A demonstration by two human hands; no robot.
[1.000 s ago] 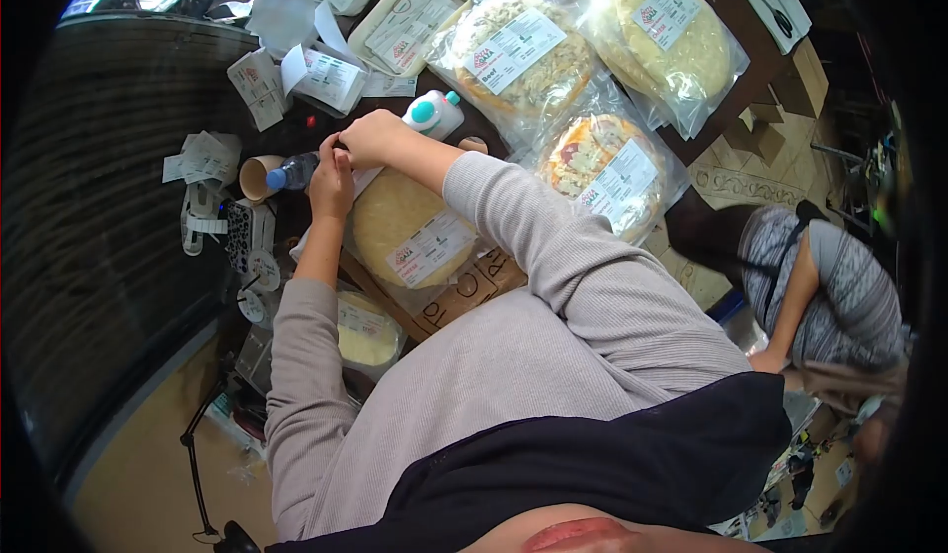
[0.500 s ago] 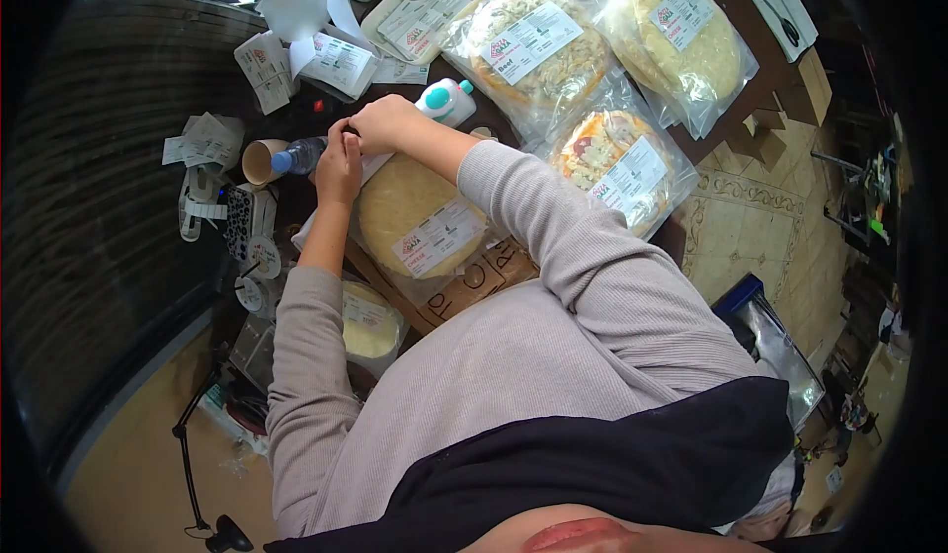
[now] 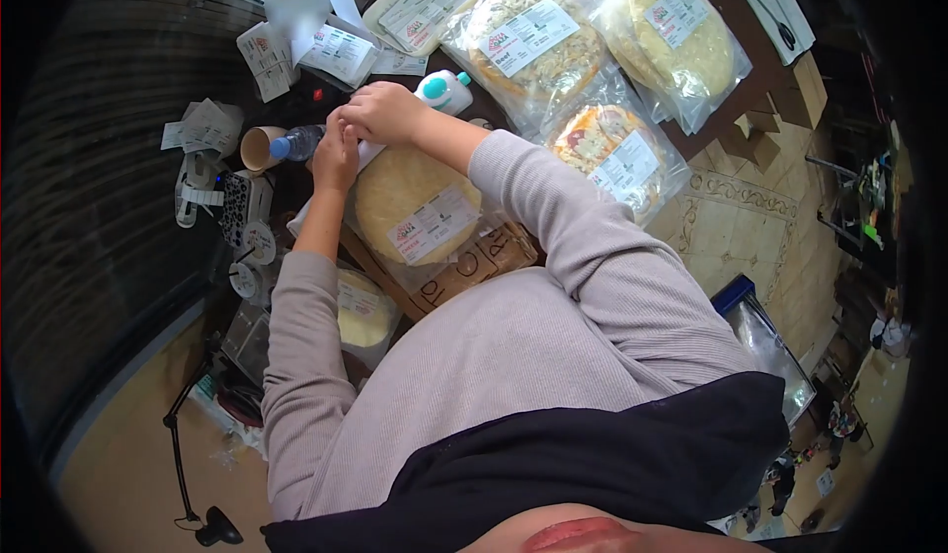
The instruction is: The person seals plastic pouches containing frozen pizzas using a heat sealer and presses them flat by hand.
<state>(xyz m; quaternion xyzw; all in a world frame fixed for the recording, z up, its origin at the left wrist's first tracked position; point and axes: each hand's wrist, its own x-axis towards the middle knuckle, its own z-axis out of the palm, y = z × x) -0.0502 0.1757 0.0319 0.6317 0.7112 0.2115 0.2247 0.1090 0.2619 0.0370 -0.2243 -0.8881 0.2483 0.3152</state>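
Note:
My left hand [image 3: 336, 158] and my right hand [image 3: 387, 115] meet at the far edge of a bagged, labelled round flatbread [image 3: 410, 193]. The fingers of both are bent and close together over the bag's far end, beside a white bar-like surface. What lies between the fingertips is hidden. The bagged flatbread rests on a brown cardboard box [image 3: 464, 278] with handwriting. A water bottle with a blue cap [image 3: 298, 144] lies just left of my left hand. A white and teal dispenser [image 3: 443, 92] is right behind my right hand.
Bagged pizzas [image 3: 538, 44] [image 3: 612, 153] and a bag of pale rounds [image 3: 673, 39] lie at the back right. Label stacks [image 3: 338, 54], a white tray [image 3: 373, 15], a cardboard roll [image 3: 259, 148] and scissors [image 3: 786, 35] surround them. Another bagged round [image 3: 362, 311] sits lower left.
My right hand has shifted slightly, its fingers now nearer the top of my left hand. The person seen at the right a second ago is out of view.

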